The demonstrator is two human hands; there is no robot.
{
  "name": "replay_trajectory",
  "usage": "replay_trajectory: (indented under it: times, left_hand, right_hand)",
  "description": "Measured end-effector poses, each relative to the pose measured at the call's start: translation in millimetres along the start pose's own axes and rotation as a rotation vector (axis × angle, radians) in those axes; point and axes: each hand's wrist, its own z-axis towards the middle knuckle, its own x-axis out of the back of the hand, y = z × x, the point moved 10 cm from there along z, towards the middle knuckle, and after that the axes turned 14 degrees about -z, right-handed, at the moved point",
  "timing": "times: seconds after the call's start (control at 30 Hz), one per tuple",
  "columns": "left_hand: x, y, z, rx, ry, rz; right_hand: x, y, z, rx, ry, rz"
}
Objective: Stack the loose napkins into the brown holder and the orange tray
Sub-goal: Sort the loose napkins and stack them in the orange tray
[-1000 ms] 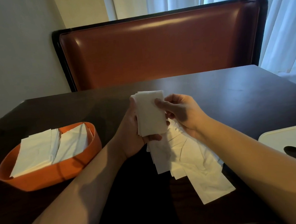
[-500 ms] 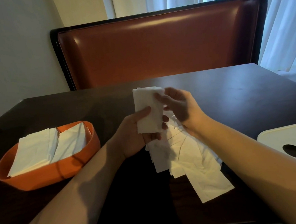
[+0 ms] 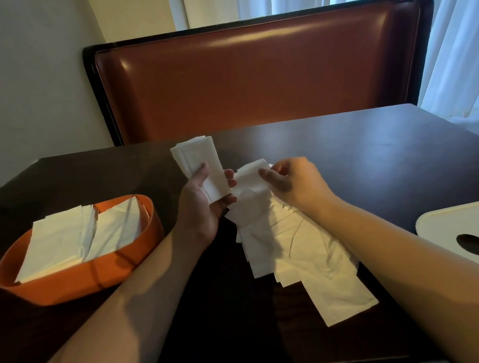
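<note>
while left hand (image 3: 203, 211) grips napkin stack (image 3: 202, 167) | right hand (image 3: 294, 182) pinches loose napkin (image 3: 251, 180)

Item one, as I see it from my station: a dark wooden table (image 3: 346, 147), glossy, its far edge meeting a red-brown padded bench back.

On it, left: an orange tray (image 3: 89, 279), oval, holding two side-by-side stacks of white napkins (image 3: 62, 242).

On it, centre: a loose pile of napkins (image 3: 297, 251), overlapping and fanned toward me, one long sheet lying nearest the front edge.

On it, right: a white lid (image 3: 470, 226) with rounded corners and a dark round hole, partly cut off by the frame edge, well apart from the pile.
</note>
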Motion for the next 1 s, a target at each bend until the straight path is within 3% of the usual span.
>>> replay_trajectory:
  times: [0.1,0.4,0.57,0.73,0.83,1.0]
  left_hand:
    - [-6,-4,-3,0.022,-0.022,0.017]
    - [0,0,-1,0.032,0.039,0.036]
    - [0,-6,-2,0.086,0.048,0.091]
    - [-14,-7,-9,0.127,-0.02,0.069]
    - [-27,-9,-16,0.142,-0.146,0.068]
    - [-33,-7,-17,0.078,-0.243,0.202]
  right_hand:
    - [-14,2,-1,-0.026,-0.114,-0.008]
    - [14,-18,-6,0.151,0.072,0.25]
    - [21,-15,-7,0.116,0.103,0.515]
    - [12,-23,-11,0.096,-0.052,0.821]
    - [11,-28,-13,0.091,-0.108,0.986]
    - [13,-21,-9,0.064,-0.051,0.964]
